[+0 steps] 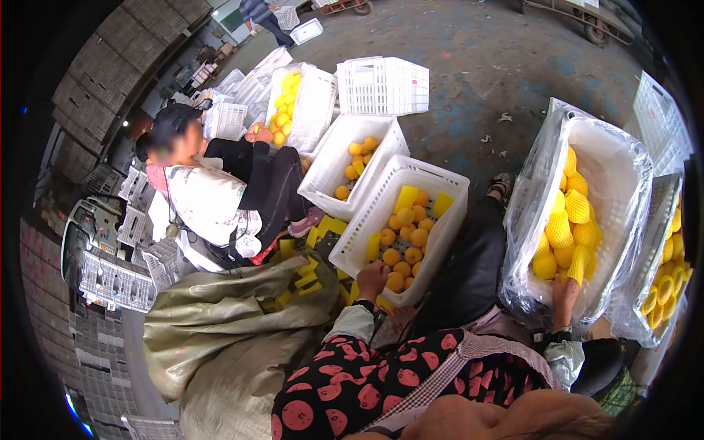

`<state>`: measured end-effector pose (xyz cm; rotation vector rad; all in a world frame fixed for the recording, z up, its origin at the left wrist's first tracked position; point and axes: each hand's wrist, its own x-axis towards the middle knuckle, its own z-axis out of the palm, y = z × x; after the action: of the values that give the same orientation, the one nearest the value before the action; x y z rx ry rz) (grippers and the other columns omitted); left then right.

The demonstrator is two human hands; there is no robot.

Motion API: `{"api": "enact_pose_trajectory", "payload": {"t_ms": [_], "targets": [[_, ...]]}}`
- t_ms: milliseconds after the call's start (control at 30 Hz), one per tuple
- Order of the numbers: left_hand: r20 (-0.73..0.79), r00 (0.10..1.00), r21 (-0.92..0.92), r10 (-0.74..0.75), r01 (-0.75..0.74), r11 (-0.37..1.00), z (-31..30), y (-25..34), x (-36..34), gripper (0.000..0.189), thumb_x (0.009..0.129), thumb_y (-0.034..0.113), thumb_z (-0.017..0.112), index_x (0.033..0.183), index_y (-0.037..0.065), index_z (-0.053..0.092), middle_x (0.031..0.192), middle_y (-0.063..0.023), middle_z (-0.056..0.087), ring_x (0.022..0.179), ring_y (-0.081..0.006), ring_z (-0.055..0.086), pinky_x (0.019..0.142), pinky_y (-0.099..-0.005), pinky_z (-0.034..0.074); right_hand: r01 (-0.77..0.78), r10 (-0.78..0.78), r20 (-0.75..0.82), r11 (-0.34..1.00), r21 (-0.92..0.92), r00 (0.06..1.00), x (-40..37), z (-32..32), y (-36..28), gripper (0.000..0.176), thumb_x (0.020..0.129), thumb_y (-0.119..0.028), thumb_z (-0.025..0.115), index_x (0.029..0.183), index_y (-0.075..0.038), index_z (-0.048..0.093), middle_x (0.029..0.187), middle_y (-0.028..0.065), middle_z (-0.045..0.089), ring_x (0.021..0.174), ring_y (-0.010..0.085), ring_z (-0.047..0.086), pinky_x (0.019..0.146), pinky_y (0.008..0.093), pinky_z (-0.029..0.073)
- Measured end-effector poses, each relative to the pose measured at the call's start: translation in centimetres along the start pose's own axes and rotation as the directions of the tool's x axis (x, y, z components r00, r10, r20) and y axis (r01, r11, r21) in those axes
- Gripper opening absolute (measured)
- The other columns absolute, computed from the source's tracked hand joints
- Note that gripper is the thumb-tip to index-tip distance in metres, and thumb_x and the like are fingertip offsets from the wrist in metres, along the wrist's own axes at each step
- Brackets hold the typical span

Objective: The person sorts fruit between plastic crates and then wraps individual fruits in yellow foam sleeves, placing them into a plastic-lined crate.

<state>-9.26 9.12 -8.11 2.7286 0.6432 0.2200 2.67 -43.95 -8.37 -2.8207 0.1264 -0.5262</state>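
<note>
My left hand [372, 281] is at the near left rim of a white plastic crate [447, 172] holding loose orange fruit [405, 215] and some yellow foam sleeves [407, 196]. Its fingers are curled, and what they hold is hidden. Inside the plastic-lined crate [612, 147] on the right, my right hand [565, 299] has its fingers around a fruit in a yellow foam net [578, 265]. Several other netted fruits [560, 233] are heaped beside and above it.
Left of the crates lie a large tan sack [220, 315] and scattered yellow foam sleeves [309, 277]. A seated person [213, 194] works at another lined crate [315, 95]. More netted fruit fills a crate [653, 242] at far right. Another person [265, 18] stands at the back.
</note>
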Motion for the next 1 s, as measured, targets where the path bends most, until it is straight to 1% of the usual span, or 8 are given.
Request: {"api": "enact_pose_trajectory", "payload": {"t_ms": [300, 367, 467, 700, 767, 867, 900, 1000], "targets": [[0.004, 1.000, 0.014, -0.007, 0.007, 1.000, 0.2, -0.2, 0.0, 0.019, 0.078, 0.030, 0.053, 0.078, 0.013, 0.062, 0.073, -0.0098, 0.062, 0.069, -0.0308, 0.060, 0.061, -0.0418, 0.046, 0.040, -0.038, 0.029, 0.998, -0.041, 0.999, -0.7, 2.4, 2.1, 0.036, 0.079, -0.027, 0.057, 0.087, 0.008, 0.053, 0.083, 0.0270, 0.055, 0.079, 0.0418, 0.052, 0.070, 0.0483, 0.040], [-0.002, 1.000, 0.023, -0.007, 0.007, 1.000, 0.2, -0.1, 0.0, 0.019, 0.078, 0.031, 0.053, 0.078, 0.013, 0.062, 0.073, -0.0099, 0.062, 0.069, -0.0311, 0.060, 0.061, -0.0419, 0.046, 0.079, -0.082, -0.062, 0.996, -0.045, 0.995, -0.7, 2.3, 1.8, 0.035, 0.078, -0.026, 0.057, 0.086, 0.008, 0.053, 0.081, 0.0262, 0.055, 0.078, 0.0420, 0.051, 0.070, 0.0488, 0.040], [0.000, 1.000, 0.021, -0.004, 0.004, 1.000, -0.2, 0.1, -0.1, 0.020, 0.078, 0.031, 0.053, 0.079, 0.013, 0.062, 0.073, -0.0098, 0.062, 0.069, -0.0311, 0.060, 0.061, -0.0418, 0.047, 0.055, -0.055, 0.008, 0.998, -0.012, 0.998, -0.7, 1.9, 1.7, 0.036, 0.078, -0.025, 0.058, 0.089, 0.008, 0.052, 0.083, 0.0265, 0.055, 0.079, 0.0423, 0.051, 0.071, 0.0487, 0.040], [-0.002, 1.000, 0.025, 0.000, 0.000, 1.000, 0.1, -0.1, -0.1, 0.020, 0.078, 0.032, 0.054, 0.079, 0.014, 0.062, 0.073, -0.0092, 0.062, 0.070, -0.0303, 0.060, 0.062, -0.0414, 0.047, 0.038, -0.038, -0.016, 0.999, -0.010, 0.999, -0.6, 3.1, 2.4, 0.039, 0.078, -0.025, 0.058, 0.096, 0.009, 0.051, 0.087, 0.0277, 0.055, 0.082, 0.0426, 0.051, 0.073, 0.0483, 0.041], [-0.012, 1.000, 0.031, 0.001, 0.000, 1.000, 0.0, -0.1, -0.1, 0.020, 0.078, 0.032, 0.054, 0.079, 0.014, 0.062, 0.074, -0.0090, 0.062, 0.070, -0.0303, 0.060, 0.062, -0.0413, 0.047, -0.002, 0.003, 0.007, 0.999, -0.047, 1.000, -0.6, 2.6, 1.9, 0.041, 0.079, -0.032, 0.057, 0.084, 0.008, 0.056, 0.085, 0.0276, 0.056, 0.083, 0.0408, 0.052, 0.075, 0.0474, 0.041], [0.030, 0.999, 0.031, -0.025, 0.024, 0.999, 0.1, -0.1, -0.1, 0.020, 0.079, 0.031, 0.054, 0.080, 0.012, 0.061, 0.079, -0.0094, 0.062, 0.076, -0.0301, 0.059, 0.064, -0.0400, 0.046, -0.022, 0.024, 0.086, 0.999, -0.030, 0.996, -0.5, 1.7, 1.4, 0.040, 0.079, -0.032, 0.057, 0.083, 0.008, 0.056, 0.085, 0.0274, 0.056, 0.084, 0.0407, 0.052, 0.075, 0.0474, 0.041], [0.006, 1.000, 0.027, -0.013, 0.012, 1.000, 0.2, -0.1, -0.1, 0.020, 0.078, 0.031, 0.054, 0.079, 0.013, 0.061, 0.077, -0.0095, 0.062, 0.073, -0.0303, 0.060, 0.063, -0.0409, 0.046, -0.022, 0.025, 0.083, 0.999, -0.034, 0.996, -0.5, 1.8, 1.5, 0.040, 0.079, -0.032, 0.057, 0.083, 0.008, 0.056, 0.085, 0.0274, 0.056, 0.084, 0.0407, 0.052, 0.075, 0.0474, 0.041], [-0.006, 1.000, 0.026, 0.007, -0.007, 1.000, 0.8, -0.6, 0.1, 0.020, 0.078, 0.032, 0.054, 0.079, 0.014, 0.062, 0.075, -0.0096, 0.063, 0.071, -0.0307, 0.060, 0.063, -0.0419, 0.047, 0.043, -0.046, -0.056, 0.998, -0.052, 0.997, -0.6, 2.2, 1.5, 0.034, 0.077, -0.026, 0.059, 0.085, 0.007, 0.055, 0.082, 0.0262, 0.056, 0.081, 0.0404, 0.052, 0.072, 0.0474, 0.041]]}}
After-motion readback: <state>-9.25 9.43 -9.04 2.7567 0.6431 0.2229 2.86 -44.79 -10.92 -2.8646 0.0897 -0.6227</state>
